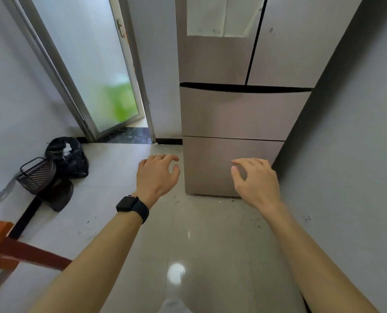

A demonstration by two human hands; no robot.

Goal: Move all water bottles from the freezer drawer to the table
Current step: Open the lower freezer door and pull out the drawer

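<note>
The left hand (157,175) and right hand (255,179) reach forward at mid-frame, fingers loosely curled and holding nothing, just short of the fridge (244,64). Its two lower drawers (240,114) are closed, so the water bottles are hidden, presumably inside. I judge the task unstarted: every bottle is yet to move.

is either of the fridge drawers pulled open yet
No, the upper drawer and the lower drawer both sit closed, flush with the fridge front, and the left hand and right hand are empty.
</note>
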